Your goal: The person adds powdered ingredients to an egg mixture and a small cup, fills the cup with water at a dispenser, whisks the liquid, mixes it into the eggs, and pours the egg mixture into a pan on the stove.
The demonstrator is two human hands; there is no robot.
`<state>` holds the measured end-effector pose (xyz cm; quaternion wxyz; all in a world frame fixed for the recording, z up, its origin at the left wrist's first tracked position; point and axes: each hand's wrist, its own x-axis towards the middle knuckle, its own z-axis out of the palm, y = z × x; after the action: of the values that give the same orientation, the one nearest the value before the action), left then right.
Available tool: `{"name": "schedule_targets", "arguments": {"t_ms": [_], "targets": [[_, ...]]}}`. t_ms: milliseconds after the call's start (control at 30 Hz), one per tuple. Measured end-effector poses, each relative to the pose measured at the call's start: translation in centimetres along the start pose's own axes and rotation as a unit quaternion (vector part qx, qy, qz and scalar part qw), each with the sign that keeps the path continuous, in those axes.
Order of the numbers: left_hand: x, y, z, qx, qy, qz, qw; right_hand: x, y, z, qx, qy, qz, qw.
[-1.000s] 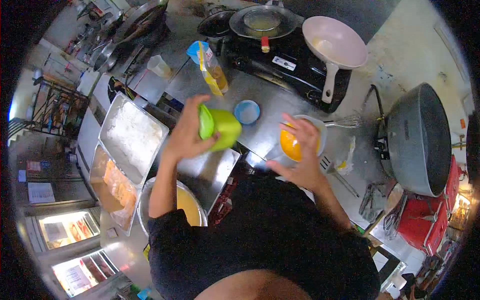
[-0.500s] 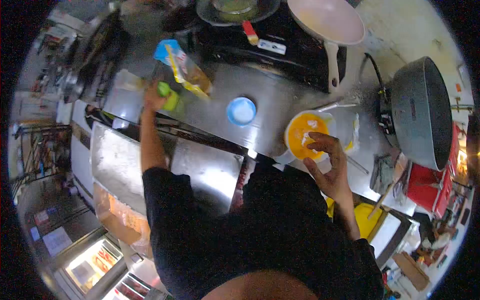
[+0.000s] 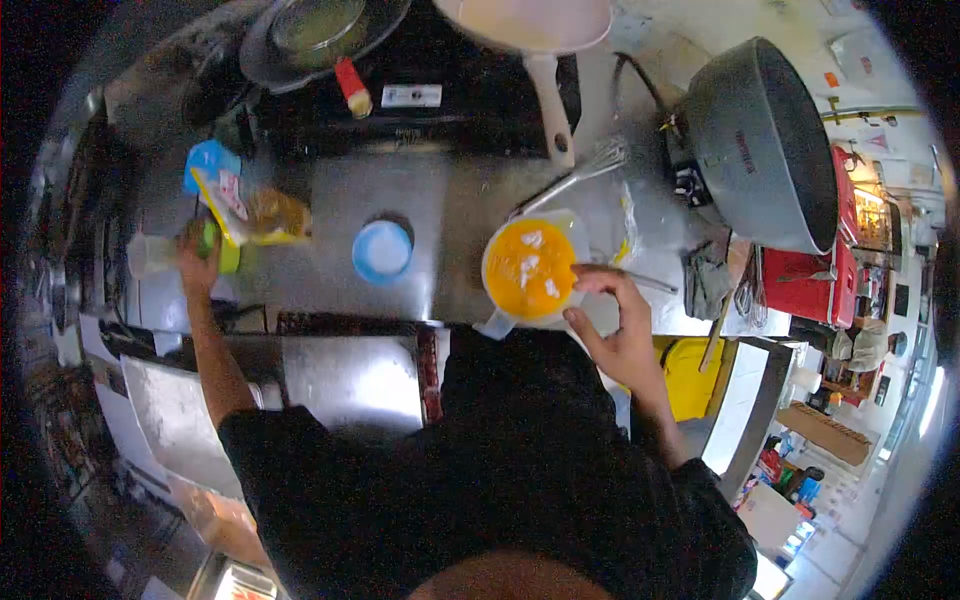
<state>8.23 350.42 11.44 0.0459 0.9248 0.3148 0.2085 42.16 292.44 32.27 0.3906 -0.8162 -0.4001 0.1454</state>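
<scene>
At the left of the counter, my left hand (image 3: pixel 198 268) has its fingers closed around a bright green object (image 3: pixel 229 257), whose kind is blurred. Right beside it lies a yellow, blue and clear plastic bag (image 3: pixel 262 216) with brown contents. My right hand (image 3: pixel 622 335) is at the right rim of a white jug (image 3: pixel 498 322), thumb and fingers apart; whether a fingertip touches the rim I cannot tell. Orange-yellow liquid, like beaten egg, with white patches (image 3: pixel 530 272) fills the jug. Between my hands stands a small blue bowl (image 3: pixel 382 252) of white contents.
A whisk (image 3: pixel 580 178) lies behind the jug. Farther back are a pale frying pan (image 3: pixel 530 22), a dark pan (image 3: pixel 290 50) and a red-handled brush (image 3: pixel 352 88) on a black stove. A large grey pot (image 3: pixel 760 150) stands at right, near a grey cloth (image 3: pixel 706 280).
The camera view has swung, so the counter things sit farther left. My right hand has moved from over the jug to its right rim. My left hand stays at the green object.
</scene>
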Motion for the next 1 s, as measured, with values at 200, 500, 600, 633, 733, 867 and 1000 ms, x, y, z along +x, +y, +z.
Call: {"name": "schedule_targets", "arguments": {"t_ms": [200, 500, 600, 633, 733, 867, 1000], "targets": [[0.2, 2.1, -2.0, 0.076, -0.044, 0.033, 0.996, -0.8, 1.1, -0.5, 0.004, 0.002, 0.018, 1.000], [-0.8, -4.3, 2.5, 0.172, -0.068, -0.033, 0.982, -1.2, 2.2, 0.1, -0.006, 0.034, -0.074, 0.997], [-0.4, -1.1, 1.0, 0.177, -0.061, -0.060, 0.980, -1.0, 3.7, -0.1, 0.078, 0.134, -0.026, 0.988], [-0.3, 1.1, -0.2, 0.185, -0.020, -0.076, 0.980, -0.3, 4.4, -0.1, 0.125, 0.168, -0.002, 0.978], [1.0, 3.9, -3.4, 0.180, 0.198, -0.068, 0.961, 6.2, 7.0, 0.3, 0.316, 0.174, 0.053, 0.931], [-2.9, 15.0, -9.2, 0.104, 0.441, -0.212, 0.866, 15.4, 8.6, 3.0, 0.439, 0.081, 0.183, 0.876], [-9.4, 19.7, -5.2, 0.002, 0.461, -0.251, 0.851, 19.8, 8.7, 4.2, 0.577, -0.076, 0.258, 0.771]]}}
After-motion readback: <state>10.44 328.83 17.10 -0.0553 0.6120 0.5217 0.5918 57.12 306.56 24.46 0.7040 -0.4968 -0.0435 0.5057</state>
